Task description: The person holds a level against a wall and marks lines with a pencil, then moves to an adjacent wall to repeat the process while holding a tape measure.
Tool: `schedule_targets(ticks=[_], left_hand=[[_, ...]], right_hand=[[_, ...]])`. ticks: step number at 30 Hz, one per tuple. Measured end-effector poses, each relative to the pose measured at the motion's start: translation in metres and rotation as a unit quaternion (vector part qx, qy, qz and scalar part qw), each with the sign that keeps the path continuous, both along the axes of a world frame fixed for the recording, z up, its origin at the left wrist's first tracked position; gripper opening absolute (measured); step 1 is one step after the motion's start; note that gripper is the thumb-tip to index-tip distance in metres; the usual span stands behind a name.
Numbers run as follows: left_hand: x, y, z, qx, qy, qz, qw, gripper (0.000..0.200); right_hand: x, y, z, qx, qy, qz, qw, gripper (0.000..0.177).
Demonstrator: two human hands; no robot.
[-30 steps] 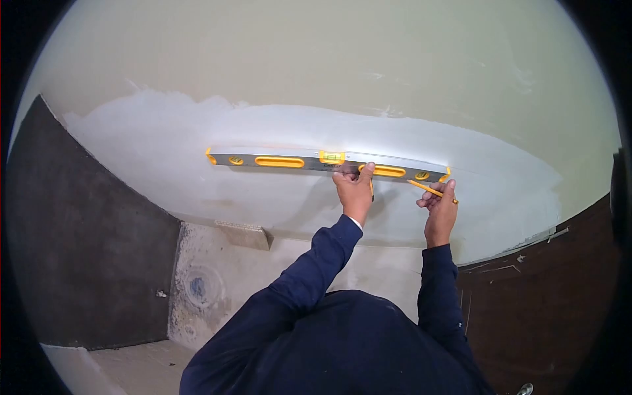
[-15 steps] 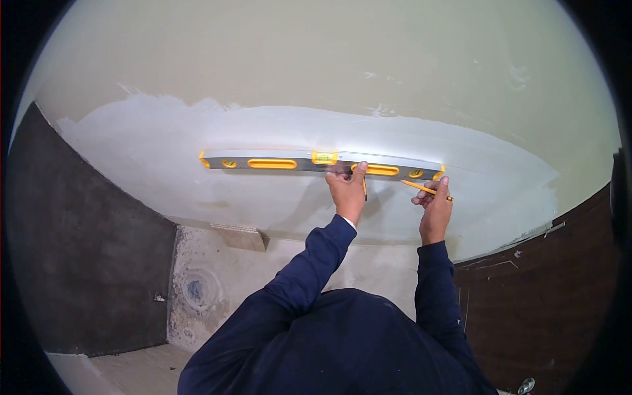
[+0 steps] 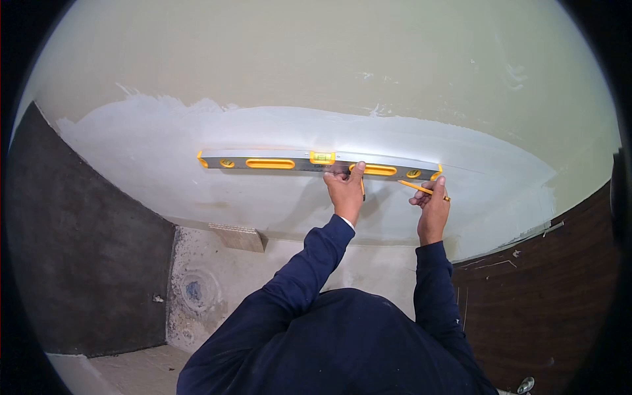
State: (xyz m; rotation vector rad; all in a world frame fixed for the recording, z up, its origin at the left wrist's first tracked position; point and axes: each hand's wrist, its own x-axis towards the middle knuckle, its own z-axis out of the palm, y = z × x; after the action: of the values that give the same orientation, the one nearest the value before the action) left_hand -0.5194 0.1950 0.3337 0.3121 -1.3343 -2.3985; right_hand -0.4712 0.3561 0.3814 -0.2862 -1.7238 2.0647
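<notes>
A long spirit level [image 3: 299, 164] with yellow end caps, yellow grip slots and several vials lies against the white-coated wall, close to horizontal. My left hand [image 3: 345, 199] is closed on its lower edge right of the centre vial, thumb on the front face. Beside that hand hangs a thin dark and yellow piece [image 3: 363, 189] whose kind I cannot make out. Between the fingers of my right hand [image 3: 432, 215] is a yellow pencil [image 3: 421, 189], its tip pointing left just under the level's right part. The fingertips behind the level are partly hidden.
A white patch of plaster [image 3: 158, 131] covers the lower wall. A dark grey panel [image 3: 85, 243] stands at left, a dark brown wood surface [image 3: 546, 296] at right. On the floor are a small tile piece [image 3: 238, 238] and a round drain [image 3: 194, 291].
The view has shifted very slightly, so the level and both hands sit a little further left. Both grips are the same.
</notes>
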Motion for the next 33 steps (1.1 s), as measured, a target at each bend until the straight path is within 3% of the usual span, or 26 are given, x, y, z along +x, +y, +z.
schedule_targets(ticks=[6, 12, 14, 16, 20, 25, 27, 33], left_hand=[[-0.001, -0.001, -0.003, -0.014, -0.006, 0.002, 1.0, 0.042], [-0.001, -0.001, -0.003, -0.011, -0.036, 0.001, 0.999, 0.042], [-0.003, -0.001, -0.005, -0.015, -0.064, -0.013, 0.998, 0.042], [-0.01, 0.0, -0.019, -0.025, 0.022, 0.009, 0.999, 0.059], [-0.01, 0.0, -0.015, 0.046, 0.074, -0.014, 0.996, 0.053], [-0.009, 0.0, -0.015, 0.03, 0.043, -0.016, 0.999, 0.049], [-0.01, 0.001, -0.016, 0.021, 0.051, 0.01, 0.998, 0.047], [-0.008, -0.004, -0.017, 0.004, 0.046, -0.017, 0.999, 0.045]], right_hand=[[0.001, -0.001, 0.001, 0.022, 0.018, 0.015, 0.999, 0.048], [0.002, -0.016, 0.007, 0.083, 0.02, 0.021, 0.996, 0.028], [0.0, -0.026, 0.009, 0.131, 0.04, 0.073, 0.988, 0.021], [-0.007, -0.037, 0.001, 0.192, 0.053, 0.078, 0.977, 0.021], [-0.013, -0.058, 0.007, 0.321, 0.104, 0.116, 0.934, 0.02], [-0.014, -0.037, 0.002, 0.341, 0.134, 0.068, 0.928, 0.021], [-0.009, -0.015, 0.001, 0.279, 0.037, 0.067, 0.957, 0.02], [-0.005, 0.058, -0.007, 0.199, 0.03, -0.021, 0.979, 0.022]])
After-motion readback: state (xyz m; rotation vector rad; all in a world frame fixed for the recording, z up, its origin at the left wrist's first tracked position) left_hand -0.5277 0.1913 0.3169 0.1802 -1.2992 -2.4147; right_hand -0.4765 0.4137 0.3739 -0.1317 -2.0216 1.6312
